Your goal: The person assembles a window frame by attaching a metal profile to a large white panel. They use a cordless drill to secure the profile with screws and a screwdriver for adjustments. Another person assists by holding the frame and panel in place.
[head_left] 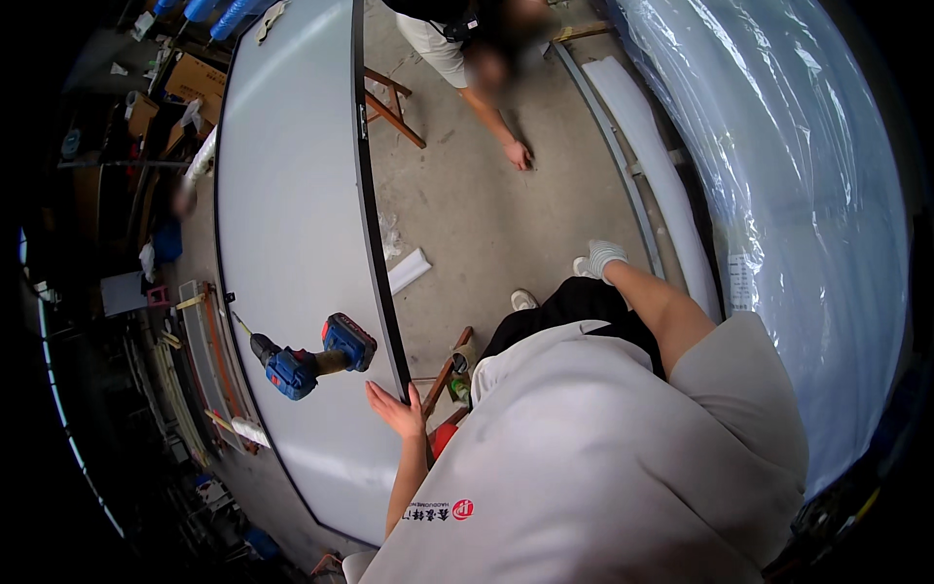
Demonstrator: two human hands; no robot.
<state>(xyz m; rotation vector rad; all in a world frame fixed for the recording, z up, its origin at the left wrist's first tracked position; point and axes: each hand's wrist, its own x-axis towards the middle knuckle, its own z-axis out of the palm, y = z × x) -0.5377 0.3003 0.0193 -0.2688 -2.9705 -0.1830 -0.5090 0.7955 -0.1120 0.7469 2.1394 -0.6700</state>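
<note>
Here, panel (292, 165) edge under left hand (398, 411), drill (294, 374) just beyond.

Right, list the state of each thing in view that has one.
Framed panel: lying flat
Cordless drill: resting on the panel, not held, bit fitted
Left hand: bare, open, touching the panel's edge
Right hand: gloved; open or closed unclear
Wooden trestle: standing
Large bundle: wrapped in clear film
Co-worker's hand: bare, lowered toward the floor

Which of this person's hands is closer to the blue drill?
Left. The left hand rests on the black-edged panel, close to the drill; the gloved right hand is farther right, off the panel.
</note>
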